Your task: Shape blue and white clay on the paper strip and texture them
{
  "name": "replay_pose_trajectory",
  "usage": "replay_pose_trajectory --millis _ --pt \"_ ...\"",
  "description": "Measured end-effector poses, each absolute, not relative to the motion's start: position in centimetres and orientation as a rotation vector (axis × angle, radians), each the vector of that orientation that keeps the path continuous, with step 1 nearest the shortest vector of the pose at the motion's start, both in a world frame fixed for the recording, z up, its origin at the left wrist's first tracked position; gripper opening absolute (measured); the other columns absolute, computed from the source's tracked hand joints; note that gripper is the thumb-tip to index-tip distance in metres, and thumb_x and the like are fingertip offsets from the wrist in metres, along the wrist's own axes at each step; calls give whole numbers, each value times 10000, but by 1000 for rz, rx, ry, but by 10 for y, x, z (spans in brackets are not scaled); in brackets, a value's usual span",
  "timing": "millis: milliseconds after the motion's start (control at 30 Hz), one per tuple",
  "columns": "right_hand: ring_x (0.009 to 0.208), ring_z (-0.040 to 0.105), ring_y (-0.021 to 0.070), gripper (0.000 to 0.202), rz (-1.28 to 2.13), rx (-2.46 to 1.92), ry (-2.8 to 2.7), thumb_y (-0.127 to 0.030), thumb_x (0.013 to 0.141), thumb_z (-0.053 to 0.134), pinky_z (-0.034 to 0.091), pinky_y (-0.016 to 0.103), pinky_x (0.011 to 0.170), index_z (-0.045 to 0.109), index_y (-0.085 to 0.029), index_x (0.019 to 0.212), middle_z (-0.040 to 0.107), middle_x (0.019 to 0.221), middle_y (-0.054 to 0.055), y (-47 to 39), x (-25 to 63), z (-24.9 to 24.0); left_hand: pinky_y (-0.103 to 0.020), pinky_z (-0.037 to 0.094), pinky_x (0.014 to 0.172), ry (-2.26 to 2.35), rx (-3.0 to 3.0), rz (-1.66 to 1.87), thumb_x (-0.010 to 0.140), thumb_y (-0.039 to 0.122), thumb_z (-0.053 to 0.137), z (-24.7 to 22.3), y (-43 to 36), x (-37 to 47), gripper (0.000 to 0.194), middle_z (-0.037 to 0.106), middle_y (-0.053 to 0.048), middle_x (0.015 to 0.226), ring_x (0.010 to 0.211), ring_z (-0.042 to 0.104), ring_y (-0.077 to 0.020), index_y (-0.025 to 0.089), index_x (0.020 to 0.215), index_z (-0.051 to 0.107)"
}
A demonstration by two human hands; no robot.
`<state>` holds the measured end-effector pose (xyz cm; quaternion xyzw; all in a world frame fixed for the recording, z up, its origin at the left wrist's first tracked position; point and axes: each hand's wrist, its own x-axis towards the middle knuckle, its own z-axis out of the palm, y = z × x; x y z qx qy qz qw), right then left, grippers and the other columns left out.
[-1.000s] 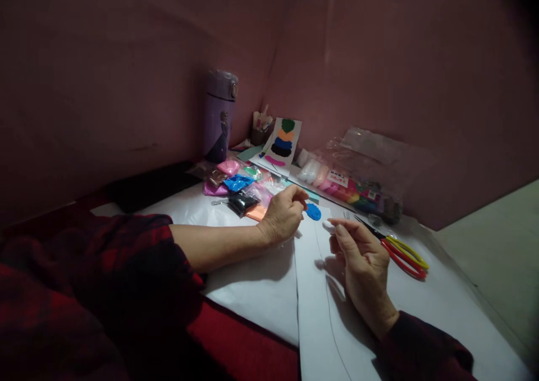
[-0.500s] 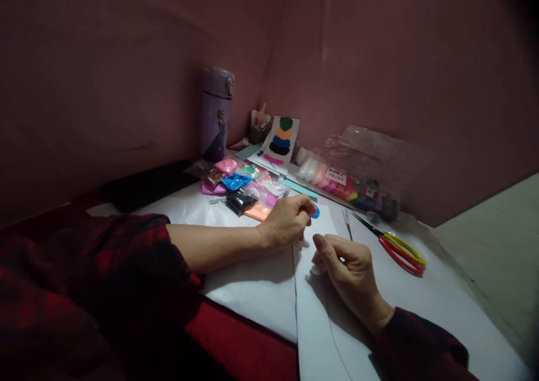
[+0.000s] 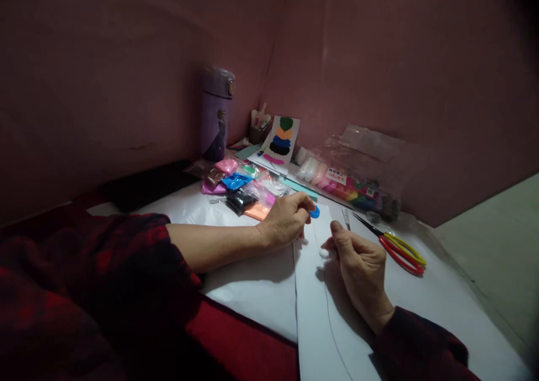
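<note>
My right hand [image 3: 357, 263] is closed, a small white lump that looks like modelling clay [image 3: 324, 253] pinched between thumb and fingers just above the paper. Across from it, my left hand [image 3: 288, 218] has its fingers curled together, and what they may hold is hidden. Beside its fingertips a flat blue clay piece [image 3: 315, 212] shows, partly covered by the fingers. Under both hands lies a sheet of white paper [image 3: 311, 313] with a thin curved line drawn on it.
Behind my left hand are bags of coloured clay [image 3: 238, 181]. Farther back stand a purple bottle [image 3: 217, 117] and a card with coloured shapes [image 3: 281, 144]. To the right lie scissors [image 3: 400, 252], a thin tool [image 3: 346, 218] and a long pack of clay [image 3: 341, 184].
My right hand has shifted right, away from my left hand, and tipped upward, so the white lump now shows more plainly. My left hand has hardly moved.
</note>
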<state>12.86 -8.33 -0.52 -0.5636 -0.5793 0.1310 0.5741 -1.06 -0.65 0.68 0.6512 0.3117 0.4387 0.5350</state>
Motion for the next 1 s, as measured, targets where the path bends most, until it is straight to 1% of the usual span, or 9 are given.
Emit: replay_pose_trajectory --millis 100,167,300,367,500,600,800,867,1000 --pt "398 403 64 457 414 -1376 -1177 -543 824 645 310 191 357 667 -145 602 460 469 -36 -80 129 -7 -177 389 358 762 1545 1065 753 71 378 7 -6 -11 194 538 37 642 394 510 -64 163 836 529" --pt "382 396 62 472 435 -1433 -1139 -577 808 645 325 190 340 665 -142 623 470 482 -37 -78 130 -9 -167 387 363 769 1540 1080 760 74 381 7 -5 -11 195 544 37 647 404 513 -61 162 852 528" --pt "418 490 106 504 355 -1539 -1243 -608 800 627 431 236 397 671 -141 614 560 515 3 -76 134 -11 -158 392 375 774 1528 1087 762 71 388 6 -3 -11 193 551 33 651 423 515 -59 160 860 529" --pt "451 540 138 512 290 -1597 -1297 -623 789 623 426 246 416 682 -147 608 583 504 17 -76 134 -10 -156 395 380 774 1529 1086 758 66 390 6 -3 -11 194 554 30 654 433 515 -59 159 857 529" --pt "483 578 171 523 187 -1707 -1367 -656 775 603 373 257 441 692 -173 595 601 482 25 -76 135 -7 -156 404 390 774 1531 1085 757 63 395 6 -2 -11 193 555 30 655 443 508 -58 159 856 530" --pt "526 590 183 523 163 -1750 -1387 -664 787 580 364 267 482 692 -191 595 623 510 26 -75 136 -8 -154 401 393 783 1537 1080 761 60 393 6 -3 -11 191 554 28 655 448 507 -58 158 852 530" --pt "568 577 186 492 117 -1829 -1435 -631 808 572 379 287 555 695 -213 579 644 541 17 -74 135 -9 -152 401 402 801 1539 1080 765 59 394 7 -3 -11 194 562 26 652 449 508 -55 154 856 537" --pt "556 566 181 488 111 -1818 -1431 -621 806 583 378 287 544 694 -207 575 633 530 17 -75 135 -9 -153 402 402 803 1536 1079 764 59 393 7 -3 -11 198 564 26 654 449 510 -56 154 859 538" --pt "493 520 153 484 218 -1699 -1311 -611 800 605 379 271 479 693 -176 607 576 492 8 -75 135 -9 -157 401 399 794 1533 1079 761 68 399 7 -4 -11 187 564 26 654 449 512 -59 156 854 534"
